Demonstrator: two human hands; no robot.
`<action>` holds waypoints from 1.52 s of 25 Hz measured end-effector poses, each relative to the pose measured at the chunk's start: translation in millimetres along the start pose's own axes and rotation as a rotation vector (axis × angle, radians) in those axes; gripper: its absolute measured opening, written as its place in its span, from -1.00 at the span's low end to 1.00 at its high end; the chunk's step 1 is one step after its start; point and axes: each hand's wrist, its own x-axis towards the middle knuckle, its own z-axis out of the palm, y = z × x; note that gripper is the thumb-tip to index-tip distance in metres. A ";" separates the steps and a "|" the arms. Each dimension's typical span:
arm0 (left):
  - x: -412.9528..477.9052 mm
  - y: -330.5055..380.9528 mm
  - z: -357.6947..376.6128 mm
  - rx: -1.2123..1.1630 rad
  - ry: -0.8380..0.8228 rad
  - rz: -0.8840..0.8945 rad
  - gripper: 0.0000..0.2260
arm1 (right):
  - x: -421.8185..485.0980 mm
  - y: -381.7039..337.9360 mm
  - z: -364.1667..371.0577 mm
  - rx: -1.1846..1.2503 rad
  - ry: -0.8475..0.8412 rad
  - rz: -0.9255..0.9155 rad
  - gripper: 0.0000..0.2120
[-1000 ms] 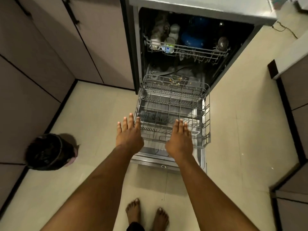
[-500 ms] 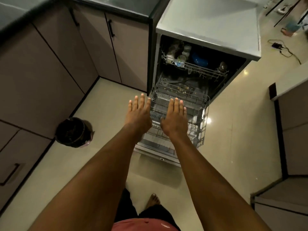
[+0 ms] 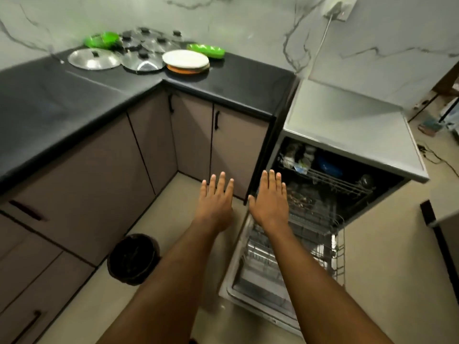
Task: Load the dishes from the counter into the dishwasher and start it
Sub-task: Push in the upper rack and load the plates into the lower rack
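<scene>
Left grip [image 3: 216,204] and right grip [image 3: 269,204] are hovering spread, holding nothing; the plates [image 3: 185,58] are sitting stacked on the tabletop [image 3: 236,80], blurred, probably heavy brittle ceramic, best taken by the rims.

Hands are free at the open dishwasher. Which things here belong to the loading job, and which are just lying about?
Job: plate stack, steel lids and green dishes on the black counter; dishwasher with its pulled-out lower rack.
Lying about: black bin on the floor, wall socket, cabinets.
</scene>
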 end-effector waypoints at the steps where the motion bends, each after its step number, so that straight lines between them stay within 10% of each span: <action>1: 9.8 -23.3 -10.4 0.022 0.019 -0.004 -0.35 | 12.4 -20.6 0.2 0.013 0.020 0.004 -0.25; 38: 463.1 -348.6 -148.5 -0.013 0.018 -0.308 -0.35 | 539.9 -299.3 60.2 -0.025 -0.007 -0.331 -0.24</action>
